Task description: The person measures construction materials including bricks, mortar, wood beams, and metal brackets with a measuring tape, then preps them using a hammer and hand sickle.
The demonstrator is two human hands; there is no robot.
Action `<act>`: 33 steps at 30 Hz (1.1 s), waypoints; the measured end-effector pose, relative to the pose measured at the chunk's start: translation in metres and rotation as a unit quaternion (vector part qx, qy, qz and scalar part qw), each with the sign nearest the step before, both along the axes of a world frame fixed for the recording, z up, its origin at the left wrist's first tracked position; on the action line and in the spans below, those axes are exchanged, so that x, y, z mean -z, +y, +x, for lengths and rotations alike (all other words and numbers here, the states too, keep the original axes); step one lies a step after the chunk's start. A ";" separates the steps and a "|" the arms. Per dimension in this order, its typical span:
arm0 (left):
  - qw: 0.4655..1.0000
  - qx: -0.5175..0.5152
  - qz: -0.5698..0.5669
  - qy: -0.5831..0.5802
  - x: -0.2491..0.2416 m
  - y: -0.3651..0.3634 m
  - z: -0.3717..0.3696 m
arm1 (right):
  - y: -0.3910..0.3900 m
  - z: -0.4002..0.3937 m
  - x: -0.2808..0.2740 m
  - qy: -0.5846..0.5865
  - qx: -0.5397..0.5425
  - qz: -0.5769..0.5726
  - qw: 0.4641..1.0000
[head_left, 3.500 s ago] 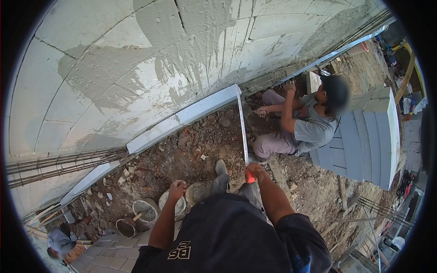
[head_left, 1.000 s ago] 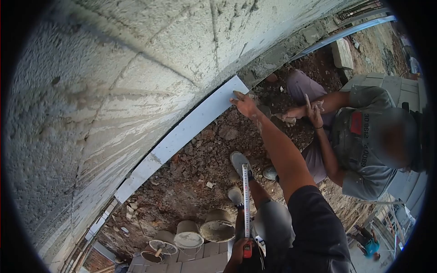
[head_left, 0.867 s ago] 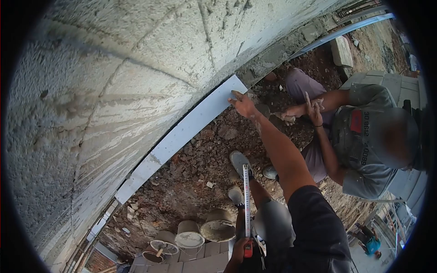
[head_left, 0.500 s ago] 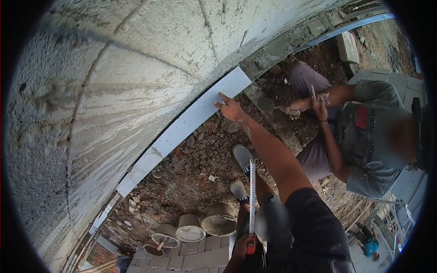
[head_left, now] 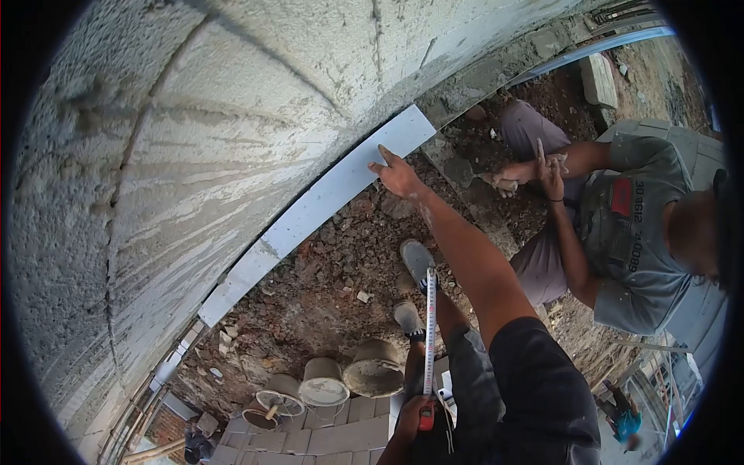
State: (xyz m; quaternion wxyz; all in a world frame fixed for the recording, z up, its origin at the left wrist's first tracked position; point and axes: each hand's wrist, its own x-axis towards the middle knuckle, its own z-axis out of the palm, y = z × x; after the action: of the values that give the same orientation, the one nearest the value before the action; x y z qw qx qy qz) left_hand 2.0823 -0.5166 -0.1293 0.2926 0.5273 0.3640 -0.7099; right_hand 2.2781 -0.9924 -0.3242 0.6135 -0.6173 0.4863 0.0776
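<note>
Our left hand (head_left: 409,422) grips the tape measure (head_left: 426,417) by its case, freeing the blade (head_left: 430,333), while our right hand (head_left: 400,180), loosely open, points over the white strip (head_left: 329,188) near its end.

Right arm reaching out, left hand drawn in low.
The right arm (head_left: 480,267) stretches forward from the shoulder, nearly straight, pale smears near the wrist (head_left: 423,208); at its end the right hand (head_left: 398,180) has two digits extended and spread apart, the others bent. The left hand (head_left: 409,418) is closed in a grip near the body, with only a short part of the left forearm (head_left: 395,451) visible.
</note>
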 end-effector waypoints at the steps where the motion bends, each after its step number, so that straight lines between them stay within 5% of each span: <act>1: 1.000 -0.003 -0.001 -0.003 0.002 0.002 0.000 | 0.001 0.000 0.005 -0.014 0.012 -0.010 1.000; 7: 1.000 0.001 -0.008 -0.025 -0.003 -0.004 -0.001 | 0.004 -0.007 0.042 -0.057 0.008 -0.045 0.997; 8: 0.999 -0.017 0.017 -0.044 -0.006 -0.001 -0.001 | 0.010 -0.006 0.058 -0.109 0.082 0.077 0.988; 10: 0.998 0.021 -0.058 -0.030 -0.003 -0.005 0.004 | 0.032 0.006 0.074 -0.202 0.113 0.143 0.962; 15: 0.997 0.026 -0.063 -0.042 -0.004 -0.006 0.003 | 0.083 0.035 0.057 -0.085 -0.065 0.061 0.992; 17: 0.999 -0.014 -0.034 -0.021 0.000 0.000 0.001 | 0.093 0.046 0.019 -0.053 -0.064 0.065 0.994; 33: 0.997 -0.053 -0.029 -0.044 -0.006 0.017 -0.012 | 0.121 0.067 0.024 -0.043 -0.035 0.080 0.995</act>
State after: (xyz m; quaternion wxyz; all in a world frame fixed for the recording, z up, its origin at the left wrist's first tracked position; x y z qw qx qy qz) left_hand 2.0704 -0.4997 -0.1237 0.3604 0.5291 0.3578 -0.6798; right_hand 2.3452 -0.8717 -0.3483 0.6785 -0.5853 0.4298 0.1107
